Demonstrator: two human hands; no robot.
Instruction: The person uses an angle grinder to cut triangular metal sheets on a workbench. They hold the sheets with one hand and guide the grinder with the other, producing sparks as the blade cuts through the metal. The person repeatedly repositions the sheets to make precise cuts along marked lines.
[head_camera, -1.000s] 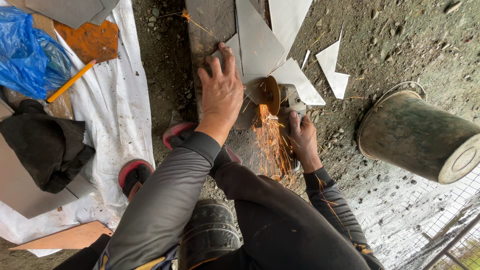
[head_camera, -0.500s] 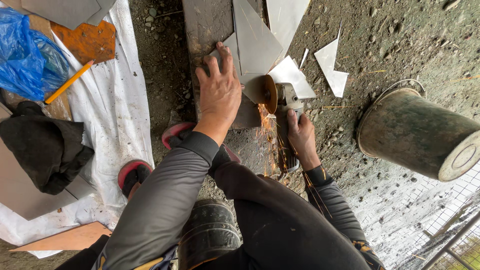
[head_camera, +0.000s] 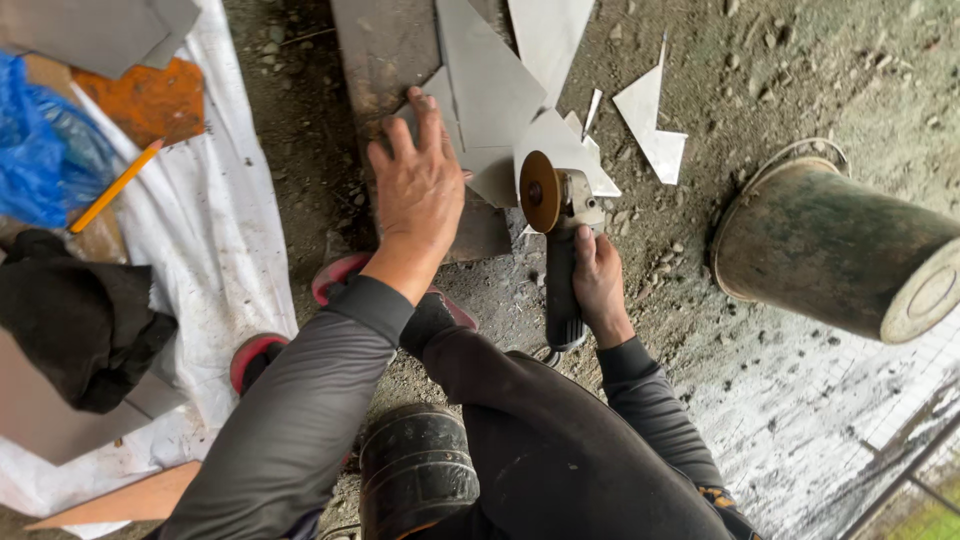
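1. Angle grinder (head_camera: 560, 215): one, with an orange-brown disc, at the near right corner of the board (head_camera: 385, 60) that carries the sheet pieces. The right hand (head_camera: 598, 282) has its fingers wrapped tight round the dark handle.
2. Board: one long grey-brown plank lying on the dirt ground (head_camera: 800, 70), running away from the person.
3. Bucket (head_camera: 835, 250): one, dark green, tipped on its side on the ground, well right of the board.
4. White sheet (head_camera: 215, 230): one, spread left of the board; on it lie one blue bag (head_camera: 45, 160), one black cloth (head_camera: 80, 325) and one yellow pencil (head_camera: 115, 187).
5. Grey sheet pieces (head_camera: 490, 85): about four on the board's near end, overlapping; two more offcuts (head_camera: 650, 125) lie on the ground off its right edge.
6. Left hand (head_camera: 418, 185): flat, fingers spread, pressing down on the near sheet piece and gripping nothing.
7. Half a second ago sparks sprayed from the disc toward the person; now there are none, and the disc sits clear at the sheet's edge. The left hand has stayed put.
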